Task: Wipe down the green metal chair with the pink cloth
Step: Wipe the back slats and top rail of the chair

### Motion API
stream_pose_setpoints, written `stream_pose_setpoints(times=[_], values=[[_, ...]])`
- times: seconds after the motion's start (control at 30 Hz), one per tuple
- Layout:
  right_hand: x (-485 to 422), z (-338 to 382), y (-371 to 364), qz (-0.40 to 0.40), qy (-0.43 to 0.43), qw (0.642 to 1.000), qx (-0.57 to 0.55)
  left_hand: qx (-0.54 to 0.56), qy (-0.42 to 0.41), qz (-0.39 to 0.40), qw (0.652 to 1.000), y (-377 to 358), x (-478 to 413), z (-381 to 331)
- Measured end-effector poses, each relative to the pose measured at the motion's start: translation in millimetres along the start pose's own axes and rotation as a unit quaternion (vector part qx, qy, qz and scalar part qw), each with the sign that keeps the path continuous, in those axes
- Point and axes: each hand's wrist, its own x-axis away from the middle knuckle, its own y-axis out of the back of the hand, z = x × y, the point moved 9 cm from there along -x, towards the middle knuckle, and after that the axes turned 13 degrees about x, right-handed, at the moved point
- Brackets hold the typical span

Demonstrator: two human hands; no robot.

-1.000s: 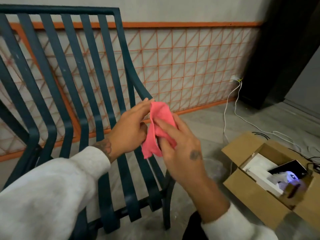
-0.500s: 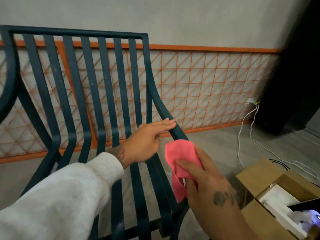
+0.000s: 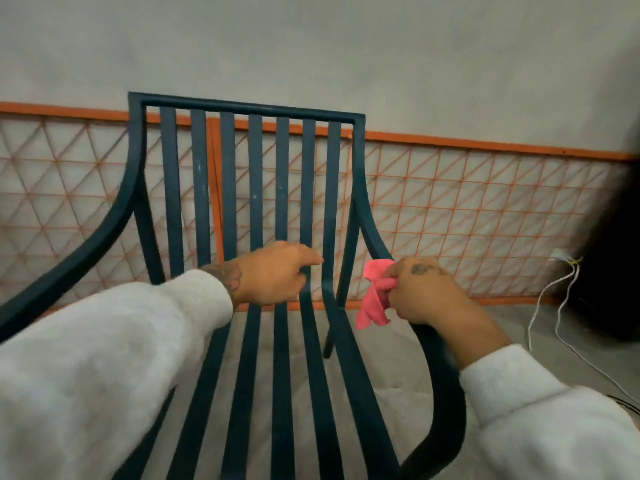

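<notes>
At the chair armrest (image 3: 371, 233), right hand (image 3: 426, 293) now grips the pink cloth (image 3: 372, 301) — left hand (image 3: 273, 273) moved off, relaxed.

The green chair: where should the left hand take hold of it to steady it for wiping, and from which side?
Probably the left armrest of the green chair, with the grip coming from above: it is a broad, bare band sloping toward the person, on the side of the left hand. The right hand holds the pink cloth at the right armrest.

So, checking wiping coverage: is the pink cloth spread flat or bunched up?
Bunched: the pink cloth hangs crumpled, pinched in the right hand.
</notes>
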Motion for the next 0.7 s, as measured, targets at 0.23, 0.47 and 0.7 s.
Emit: stream_pose_setpoints(times=[0.23, 0.47, 0.7], values=[[-38.8, 28.2, 10.2, 0.002, -0.005, 0.997, 0.081, -0.135, 0.193, -0.036, 0.971, 97.5, 73.5, 128.8], [-56.6, 38.8, 10.2, -0.012, -0.016, 0.995, 0.101, -0.170, 0.250, -0.100, 0.948, 128.1, 110.2, 196.4], [-70.0, 35.2, -2.5, -0.056, 0.013, 0.996, 0.069, -0.156, 0.275, -0.067, 0.946, 120.1, 123.0, 260.9]])
